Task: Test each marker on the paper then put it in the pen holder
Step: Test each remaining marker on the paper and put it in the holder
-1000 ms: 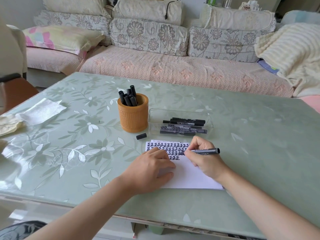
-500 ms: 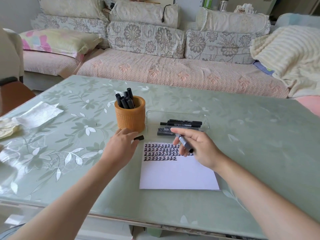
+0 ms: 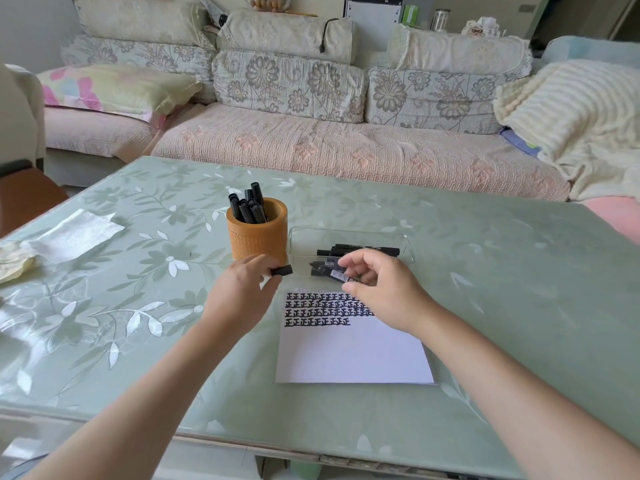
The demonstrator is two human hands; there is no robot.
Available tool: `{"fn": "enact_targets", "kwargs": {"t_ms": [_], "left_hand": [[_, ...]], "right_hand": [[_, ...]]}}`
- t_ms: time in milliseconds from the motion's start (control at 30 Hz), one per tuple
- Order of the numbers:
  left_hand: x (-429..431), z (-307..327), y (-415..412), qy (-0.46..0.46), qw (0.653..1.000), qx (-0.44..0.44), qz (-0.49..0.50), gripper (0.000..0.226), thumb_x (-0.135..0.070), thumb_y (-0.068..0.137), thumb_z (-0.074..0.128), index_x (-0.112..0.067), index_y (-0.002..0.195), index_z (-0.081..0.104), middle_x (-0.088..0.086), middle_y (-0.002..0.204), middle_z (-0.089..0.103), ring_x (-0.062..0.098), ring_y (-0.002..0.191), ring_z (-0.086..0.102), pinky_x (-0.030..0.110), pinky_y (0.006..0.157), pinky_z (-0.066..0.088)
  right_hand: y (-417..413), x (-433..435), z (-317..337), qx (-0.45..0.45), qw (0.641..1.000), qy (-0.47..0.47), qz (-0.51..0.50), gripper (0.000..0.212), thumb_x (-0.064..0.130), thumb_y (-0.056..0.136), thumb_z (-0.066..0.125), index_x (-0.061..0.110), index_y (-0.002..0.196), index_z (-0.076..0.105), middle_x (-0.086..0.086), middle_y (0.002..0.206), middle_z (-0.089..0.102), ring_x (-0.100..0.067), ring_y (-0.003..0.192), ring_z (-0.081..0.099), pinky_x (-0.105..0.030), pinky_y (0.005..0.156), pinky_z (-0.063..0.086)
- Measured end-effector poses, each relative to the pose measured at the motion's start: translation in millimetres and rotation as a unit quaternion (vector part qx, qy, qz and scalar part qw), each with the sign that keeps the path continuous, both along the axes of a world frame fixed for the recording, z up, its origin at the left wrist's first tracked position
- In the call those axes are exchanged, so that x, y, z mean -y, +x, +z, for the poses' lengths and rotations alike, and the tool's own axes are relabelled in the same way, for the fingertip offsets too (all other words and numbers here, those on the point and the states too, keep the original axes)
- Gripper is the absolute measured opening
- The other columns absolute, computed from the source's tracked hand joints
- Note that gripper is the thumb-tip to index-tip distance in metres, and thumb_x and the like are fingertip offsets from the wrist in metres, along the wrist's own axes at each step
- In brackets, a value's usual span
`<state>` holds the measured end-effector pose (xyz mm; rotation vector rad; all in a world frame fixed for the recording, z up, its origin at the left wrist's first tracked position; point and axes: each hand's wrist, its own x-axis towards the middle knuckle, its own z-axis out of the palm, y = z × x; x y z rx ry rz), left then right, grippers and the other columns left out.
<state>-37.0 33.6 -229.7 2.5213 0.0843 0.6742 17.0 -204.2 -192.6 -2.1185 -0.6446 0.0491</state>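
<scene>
Behind the glass-topped green floral table (image 3: 485, 271) runs a long patterned sofa (image 3: 311, 147), and only the head view shows the work. On the table lies the paper (image 3: 353, 355), with rows of black test marks filling its top part and the rest blank. The left hand (image 3: 242, 292) pinches a small black cap (image 3: 282, 270) at its fingertips, just in front of the pen holder (image 3: 258, 240). The right hand (image 3: 384, 289) has its fingers curled round a marker (image 3: 341, 276), held above the paper's far edge, near the cap but apart from it. This looks like the recapping step: the next move calls for lining the cap's mouth with the marker's tip, pushing it home, then standing the marker in the holder. The orange holder already has several black markers (image 3: 247, 206) upright in it. Beside it, the clear tray (image 3: 349, 232) holds a few more (image 3: 360, 250) lying flat, likely untested.
</scene>
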Motion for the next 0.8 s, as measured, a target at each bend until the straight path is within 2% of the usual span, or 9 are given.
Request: {"fn": "enact_targets", "kwargs": {"t_ms": [67, 167, 467, 600, 733, 800], "left_hand": [[2.6, 2.1, -2.1, -0.001, 1.0, 0.014, -0.02, 0.013, -0.019, 0.087, 0.066, -0.023, 0.099, 0.068, -0.01, 0.084, 0.062, 0.011, 0.076, 0.058, 0.026, 0.063, 0.046], [6.3, 2.6, -4.7, 0.007, 0.998, 0.026, -0.058, 0.011, -0.018, 0.087, 0.066, -0.022, 0.097, 0.068, -0.01, 0.084, 0.063, 0.008, 0.077, 0.057, 0.023, 0.066, 0.046], [12.3, 6.6, -8.9, 0.012, 0.994, 0.026, -0.105, 0.012, -0.019, 0.088, 0.067, -0.024, 0.098, 0.069, -0.017, 0.083, 0.058, 0.002, 0.079, 0.056, 0.009, 0.066, 0.038], [15.5, 6.4, -9.6, 0.017, 0.991, 0.015, -0.135, 0.013, -0.019, 0.088, 0.067, -0.023, 0.1, 0.069, -0.016, 0.082, 0.057, 0.002, 0.077, 0.055, 0.013, 0.065, 0.039], [13.4, 10.0, -10.0, 0.009, 0.987, -0.002, -0.16, 0.014, -0.019, 0.091, 0.064, -0.022, 0.102, 0.071, -0.018, 0.081, 0.053, -0.005, 0.078, 0.053, 0.009, 0.064, 0.038], [12.3, 11.4, -10.6, 0.009, 0.985, -0.002, -0.174, 0.014, -0.019, 0.092, 0.063, -0.022, 0.101, 0.072, -0.015, 0.08, 0.054, -0.006, 0.078, 0.051, 0.008, 0.066, 0.037]], "right_hand": [[1.2, 0.4, 0.9, 0.052, 0.997, -0.044, -0.028, 0.022, 0.014, 0.086, 0.069, 0.029, 0.102, 0.07, 0.013, 0.099, 0.067, -0.003, 0.09, 0.059, -0.02, 0.085, 0.045], [3.5, 1.1, 0.1, 0.107, 0.989, -0.099, -0.038, 0.02, 0.016, 0.089, 0.065, 0.027, 0.105, 0.071, 0.012, 0.106, 0.066, -0.009, 0.105, 0.056, -0.025, 0.092, 0.043], [3.8, -6.2, -2.2, 0.124, 0.982, -0.143, -0.021, 0.019, 0.017, 0.09, 0.064, 0.027, 0.104, 0.072, 0.013, 0.105, 0.064, -0.014, 0.106, 0.055, -0.03, 0.093, 0.043], [-0.6, -11.1, -2.9, 0.094, 0.986, -0.134, 0.014, 0.018, 0.015, 0.09, 0.063, 0.023, 0.104, 0.072, 0.012, 0.104, 0.064, -0.01, 0.105, 0.057, -0.019, 0.091, 0.038], [-3.6, -12.8, -2.4, 0.079, 0.989, -0.124, 0.027, 0.019, 0.017, 0.084, 0.071, 0.024, 0.102, 0.071, 0.013, 0.102, 0.064, -0.004, 0.098, 0.057, -0.004, 0.082, 0.035], [-4.3, -13.8, -3.1, 0.077, 0.989, -0.126, 0.027, 0.019, 0.02, 0.081, 0.075, 0.025, 0.099, 0.071, 0.015, 0.098, 0.064, -0.002, 0.094, 0.057, -0.005, 0.081, 0.036]]}}
